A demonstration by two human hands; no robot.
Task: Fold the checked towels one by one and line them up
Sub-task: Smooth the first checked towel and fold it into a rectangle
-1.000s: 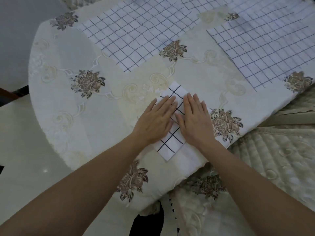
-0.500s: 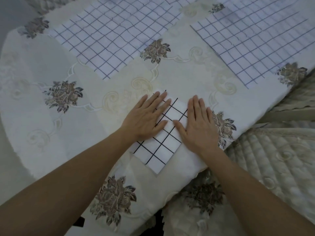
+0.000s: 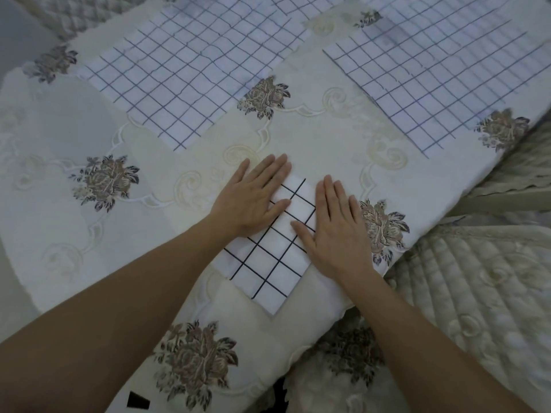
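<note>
While pressed flat under both hands: folded towel [image 3: 268,260], white with thin black grid lines, small oblong, tilted, one corner pointing to 6 o'clock. Placed just below the middle of the view, on the tablecloth [image 3: 313,138], near the table edge at 4 o'clock.

Left hand [image 3: 253,198]: palm down, fingers straight and close together, aimed at 1 o'clock. Resting over the towel's 10 o'clock side, fingertips reaching past it onto the cloth.

Right hand [image 3: 337,234]: palm down, fingers straight and together, aimed at 12 o'clock, thumb spread out toward 10 o'clock and lying on the towel. Palm over the towel's 3 o'clock side.

Both forearms bare, entering from 7 and 5 o'clock.

Left unfolded towel [image 3: 190,76]: same white check, lying open and flat at 11 o'clock, well apart from the folded one. Right unfolded towel [image 3: 441,76]: same, lying open at 1 o'clock.

Tablecloth: cream, with embroidered scrolls and brown flower sprays. Quilted cream cover [image 3: 477,287] beside the table at 4 o'clock.
</note>
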